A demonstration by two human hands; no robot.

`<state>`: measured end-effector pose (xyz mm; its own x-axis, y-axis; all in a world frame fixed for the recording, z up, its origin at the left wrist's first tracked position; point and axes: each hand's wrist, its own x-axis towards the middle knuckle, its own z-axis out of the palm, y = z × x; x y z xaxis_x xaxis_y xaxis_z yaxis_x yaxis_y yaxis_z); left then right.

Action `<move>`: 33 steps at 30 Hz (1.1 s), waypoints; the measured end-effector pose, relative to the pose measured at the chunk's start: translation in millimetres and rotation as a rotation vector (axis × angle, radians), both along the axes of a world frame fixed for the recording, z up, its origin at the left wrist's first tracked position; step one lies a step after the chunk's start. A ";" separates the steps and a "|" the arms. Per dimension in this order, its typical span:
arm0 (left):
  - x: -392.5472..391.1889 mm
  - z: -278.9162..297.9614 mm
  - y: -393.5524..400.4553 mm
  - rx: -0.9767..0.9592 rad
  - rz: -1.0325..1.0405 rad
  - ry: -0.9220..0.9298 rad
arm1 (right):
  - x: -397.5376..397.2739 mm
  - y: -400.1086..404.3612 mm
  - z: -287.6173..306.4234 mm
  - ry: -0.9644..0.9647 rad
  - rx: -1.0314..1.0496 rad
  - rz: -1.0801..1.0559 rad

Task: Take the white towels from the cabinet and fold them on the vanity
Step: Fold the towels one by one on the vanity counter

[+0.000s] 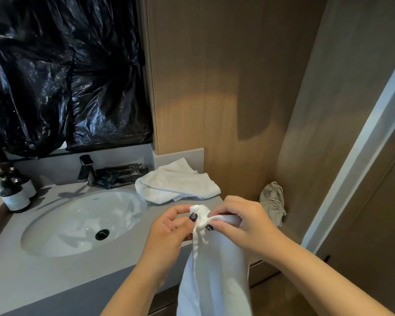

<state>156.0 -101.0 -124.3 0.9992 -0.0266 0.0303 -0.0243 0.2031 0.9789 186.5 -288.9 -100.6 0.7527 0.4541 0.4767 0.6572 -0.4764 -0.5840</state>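
Note:
A white towel (217, 270) hangs down in front of the grey vanity (55, 270), gathered at its top edge. My left hand (169, 233) pinches that bunched top edge from the left. From the right, my right hand (242, 224) pinches the same edge, and the two hands almost touch. A second white towel (176, 183) lies loosely heaped on the vanity's back right corner, beside the sink.
A white oval sink (82, 222) with a black drain is set in the vanity, a dark faucet (87, 169) behind it. Two pump bottles (14, 192) stand at the left. Dark sachets (121, 174) lie by the faucet. A beige cloth bag (271, 199) sits on a lower shelf at right.

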 end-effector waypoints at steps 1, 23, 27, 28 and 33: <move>-0.1 1.1 -1.1 0.001 -0.002 -0.005 | -0.4 -2.4 2.7 0.025 -0.065 0.003; -4.2 22.2 -11.1 -0.111 0.125 -0.150 | 5.9 32.5 21.4 0.324 0.550 0.054; -2.7 24.0 -10.3 -0.087 0.157 -0.209 | 11.4 36.1 22.7 0.369 0.620 0.037; -1.7 24.7 -10.4 -0.081 0.160 -0.216 | 12.2 36.4 23.0 0.335 0.586 0.034; 2.1 34.7 -10.0 -0.083 0.216 -0.240 | 16.2 33.8 23.3 0.244 0.440 0.104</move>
<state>158.1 -110.9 -89.5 0.9455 0.1972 0.2589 -0.3035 0.2466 0.9204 202.7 -255.0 -77.3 0.8271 0.3289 0.4557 0.5080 -0.0904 -0.8566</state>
